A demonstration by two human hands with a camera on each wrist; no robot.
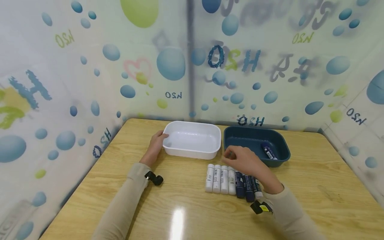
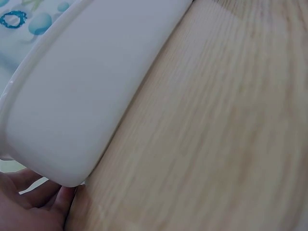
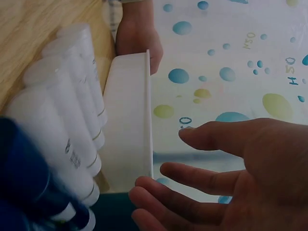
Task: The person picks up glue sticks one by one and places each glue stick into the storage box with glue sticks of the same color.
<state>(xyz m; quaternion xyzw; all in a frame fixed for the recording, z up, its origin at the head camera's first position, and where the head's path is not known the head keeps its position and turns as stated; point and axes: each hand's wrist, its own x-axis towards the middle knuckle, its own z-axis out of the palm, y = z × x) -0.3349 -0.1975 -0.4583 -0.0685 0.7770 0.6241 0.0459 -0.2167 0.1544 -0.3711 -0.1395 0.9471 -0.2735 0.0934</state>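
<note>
White plastic bin, far side of the surface, left grip holding its left rim, thumb over the edge and fingers outside. Right grip is released, nothing in it, thumb and fingers apart in the right wrist view. Possible trouble: the right wrist sits low over the row, so a dropped forearm or the wrist-worn camera could knock the round tubes and set them rolling. Also, a tug or push from the left grip could shove the white bin against the dark bin, since the two are just beside each other. Tubes relative to the right grip: four white tubes lie side by side on the near side of its fingertips, not gripped; three visible dark tubes continue the row rightward, partly hidden under the hand and wrist. One more dark tube lies inside the dark bin, right part, beyond the hand.
</note>
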